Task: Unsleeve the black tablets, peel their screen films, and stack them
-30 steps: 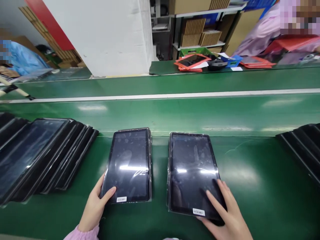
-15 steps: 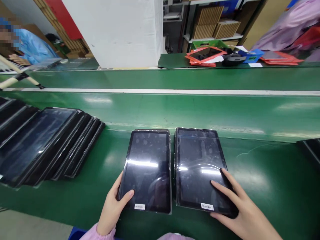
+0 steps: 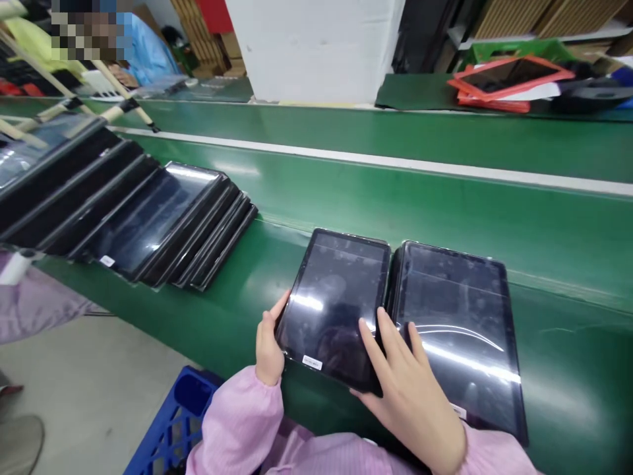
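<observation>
My left hand [image 3: 270, 351] is touching the left tablet [image 3: 336, 284] on the desk [image 3: 568, 343], its grip unclear; my right hand [image 3: 415, 389] is resting splayed wide across it; I'm guessing it stiff, slippery, best edge-held.

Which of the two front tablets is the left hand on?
The left tablet: the left hand touches its left edge. The right tablet has only the right hand over it.

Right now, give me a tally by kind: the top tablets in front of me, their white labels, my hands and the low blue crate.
Top tablets: 2, left tablet and right tablet
White labels: 2, left label and right label
Hands: 2, left hand and right hand
Blue crate: 1
Total: 7
</observation>
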Demonstrator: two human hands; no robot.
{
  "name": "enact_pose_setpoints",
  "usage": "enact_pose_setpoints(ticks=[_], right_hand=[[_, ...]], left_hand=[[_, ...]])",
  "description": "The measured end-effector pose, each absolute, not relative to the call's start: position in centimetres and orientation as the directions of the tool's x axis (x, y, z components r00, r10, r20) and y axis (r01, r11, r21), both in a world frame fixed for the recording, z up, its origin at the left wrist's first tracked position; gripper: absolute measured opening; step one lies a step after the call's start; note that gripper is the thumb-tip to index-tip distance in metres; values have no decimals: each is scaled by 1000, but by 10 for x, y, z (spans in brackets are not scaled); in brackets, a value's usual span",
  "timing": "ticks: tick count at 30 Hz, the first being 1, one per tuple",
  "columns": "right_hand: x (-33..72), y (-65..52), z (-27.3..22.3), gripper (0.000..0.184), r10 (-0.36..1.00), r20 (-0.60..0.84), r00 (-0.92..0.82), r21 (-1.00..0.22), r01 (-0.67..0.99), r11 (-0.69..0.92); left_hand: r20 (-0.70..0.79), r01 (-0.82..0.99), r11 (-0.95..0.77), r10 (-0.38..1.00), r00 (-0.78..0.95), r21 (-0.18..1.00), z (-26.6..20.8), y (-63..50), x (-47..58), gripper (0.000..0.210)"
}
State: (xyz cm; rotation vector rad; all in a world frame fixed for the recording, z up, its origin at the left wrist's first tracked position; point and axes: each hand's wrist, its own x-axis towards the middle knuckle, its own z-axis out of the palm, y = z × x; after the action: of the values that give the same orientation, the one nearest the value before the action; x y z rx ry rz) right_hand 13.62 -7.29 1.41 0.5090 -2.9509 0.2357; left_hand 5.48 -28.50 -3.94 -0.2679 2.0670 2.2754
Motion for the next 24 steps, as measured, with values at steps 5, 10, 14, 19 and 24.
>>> enact_pose_setpoints(ticks=[5,10,14,19,24], right_hand=[[133,-67,2,78,-344,185,-921,-152,-372,916],[133,-65,3,74,-318,197,-927,-168,-351,921],[134,-63,4,71,-349,215,-912,-197,-390,899],[137,-52,9,63,-333,238,-912,-301,-395,868],[143,-36,17,41,-238,311,-920,-399,-354,846]], left_hand=[[-175,-165,-126,-73,-982,978,-41,-280,52,69],[-130,-139,-153,67,-989,978,-44,-301,50,66],[112,173,175,312,-944,969,-30,-338,49,70],[151,533,555,589,-794,639,-6,-358,47,39],[243,654,507,654,-716,562,0,-358,36,22]])
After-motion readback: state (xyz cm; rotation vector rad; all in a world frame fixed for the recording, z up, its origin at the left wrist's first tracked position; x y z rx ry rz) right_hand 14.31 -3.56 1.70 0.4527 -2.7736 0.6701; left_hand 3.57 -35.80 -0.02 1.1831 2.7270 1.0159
